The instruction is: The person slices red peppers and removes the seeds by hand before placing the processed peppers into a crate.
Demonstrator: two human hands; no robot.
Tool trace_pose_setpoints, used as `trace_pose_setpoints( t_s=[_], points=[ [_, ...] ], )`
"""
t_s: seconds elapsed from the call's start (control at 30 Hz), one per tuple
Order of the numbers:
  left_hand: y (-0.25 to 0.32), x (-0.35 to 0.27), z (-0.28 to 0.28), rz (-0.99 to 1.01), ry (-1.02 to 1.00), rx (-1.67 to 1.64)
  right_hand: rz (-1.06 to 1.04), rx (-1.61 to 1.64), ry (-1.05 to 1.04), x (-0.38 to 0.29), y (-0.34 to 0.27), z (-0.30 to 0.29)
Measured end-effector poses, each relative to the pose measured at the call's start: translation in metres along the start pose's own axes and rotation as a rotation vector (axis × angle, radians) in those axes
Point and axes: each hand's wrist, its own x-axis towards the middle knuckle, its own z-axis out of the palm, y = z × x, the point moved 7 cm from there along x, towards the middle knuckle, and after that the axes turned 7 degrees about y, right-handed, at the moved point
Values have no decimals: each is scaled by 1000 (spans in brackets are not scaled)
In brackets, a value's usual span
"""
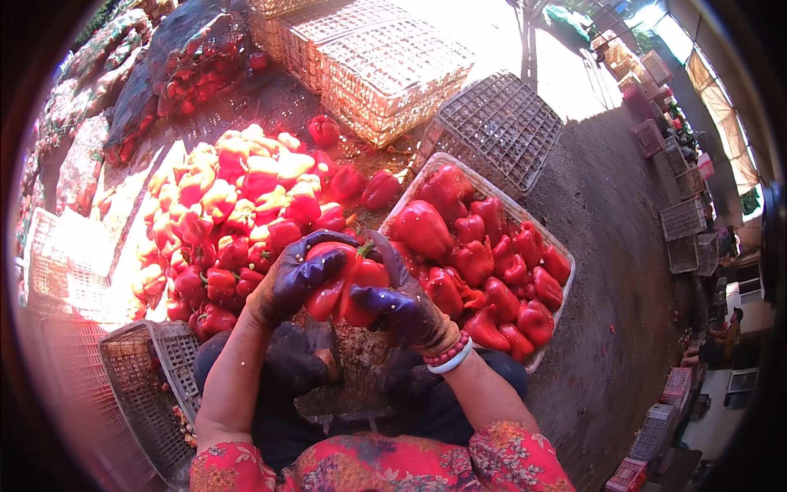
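My left hand point(301, 277), in a dark blue glove, holds a red bell pepper point(344, 277) with a green stem. From the other side my right hand point(406, 301), gloved alike, supports the same pepper. A curved blade point(384, 252), probably a knife's, stands up beside the right hand's fingers; its handle is hidden. Beyond the left hand a large heap of red bell peppers point(233, 209) lies in bright sun. At the right, close to the right hand, a plastic crate point(564, 295) is filled with red peppers, several of them with torn or opened tops.
Stacked yellowish crates point(393, 74) and an overturned grey crate point(504, 129) stand beyond the heap. Net sacks of peppers point(197, 61) lie at the upper left. A grey crate point(135, 381) holding scraps is at the lower left. At the far right a person point(722, 338) is near more crates.
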Motion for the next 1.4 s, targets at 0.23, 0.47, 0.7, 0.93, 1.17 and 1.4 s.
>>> trace_pose_setpoints(
  t_s=[0.23, 0.47, 0.7, 0.93, 1.17, 1.4],
  points=[
    [-25, 15, -8, -66, -84, -80, -163, -170, 57, -5, -11, 4],
    [-29, 23, -2, 20, -120, -97, -69, -77, 157, -9, -7, -10],
    [-25, 33, 6, 207, -23, -71, -110, 41, 149, -18, -12, -37],
    [18, 4, 11, 881, 352, 614, -418, 242, 253, -8, -39, -44],
    [19, 24, 19, 323, 263, 134, -293, 122, 170, 1, -12, -69],
    [3, 40, -19, 140, 32, -933, -646, 151, 127, -35, -71, -69]
  ],
)
